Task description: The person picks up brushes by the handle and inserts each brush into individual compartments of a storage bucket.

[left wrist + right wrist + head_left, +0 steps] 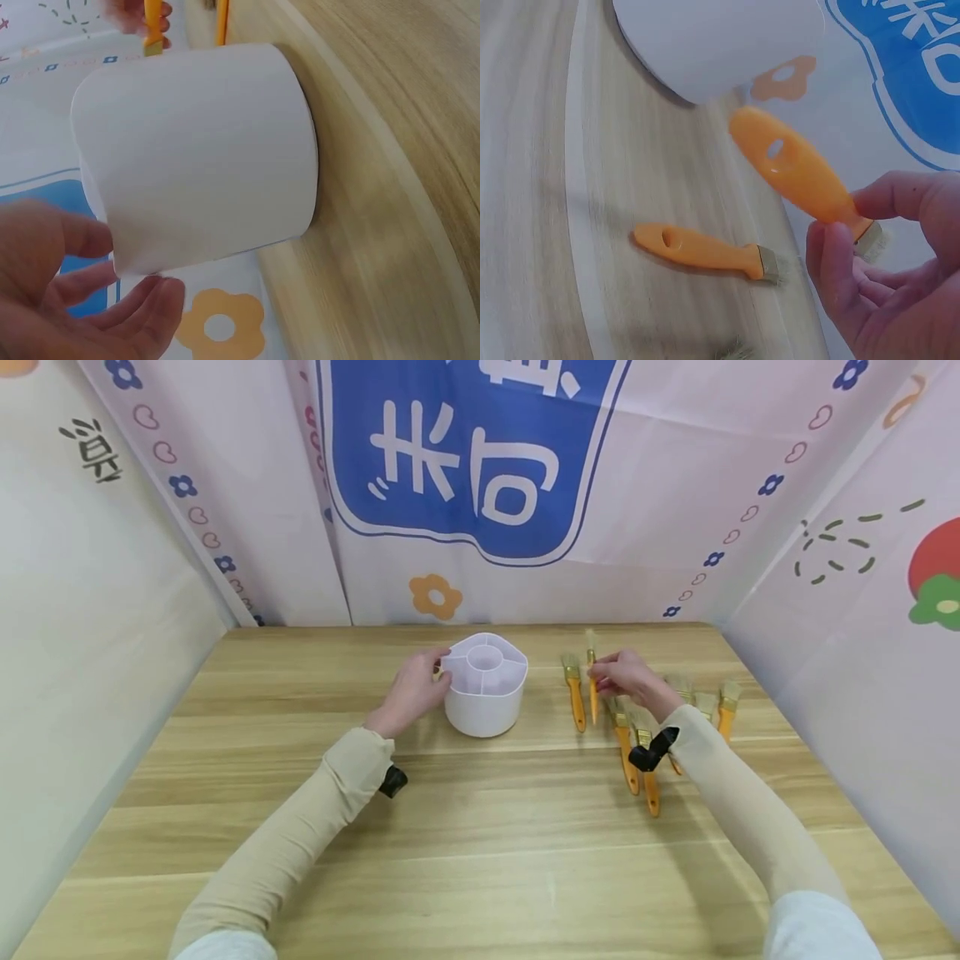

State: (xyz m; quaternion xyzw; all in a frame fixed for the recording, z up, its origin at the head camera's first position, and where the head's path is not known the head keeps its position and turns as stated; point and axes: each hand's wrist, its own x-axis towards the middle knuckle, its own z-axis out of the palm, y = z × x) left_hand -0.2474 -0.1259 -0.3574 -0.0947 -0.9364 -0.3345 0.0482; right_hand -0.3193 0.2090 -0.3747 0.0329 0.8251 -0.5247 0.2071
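Note:
A white round-cornered organizer (483,714) with several compartments around a central round one stands upright on the wooden table. My left hand (415,689) holds it at its left upper edge, thumb in front and fingers behind; the organizer's wall (202,157) fills much of the left wrist view. With thumb and fingertips, my right hand (630,677) pinches a paintbrush (795,169) close to its metal band. That brush is raised above the table, bristles away from me and orange handle towards me. Another paintbrush (575,697) lies between the held one and the organizer.
Several more paintbrushes (651,785) with orange handles lie in a loose group under and beside my right forearm, some partly hidden by it. Printed fabric walls (645,527) enclose the wooden table (480,860) at the back and both sides.

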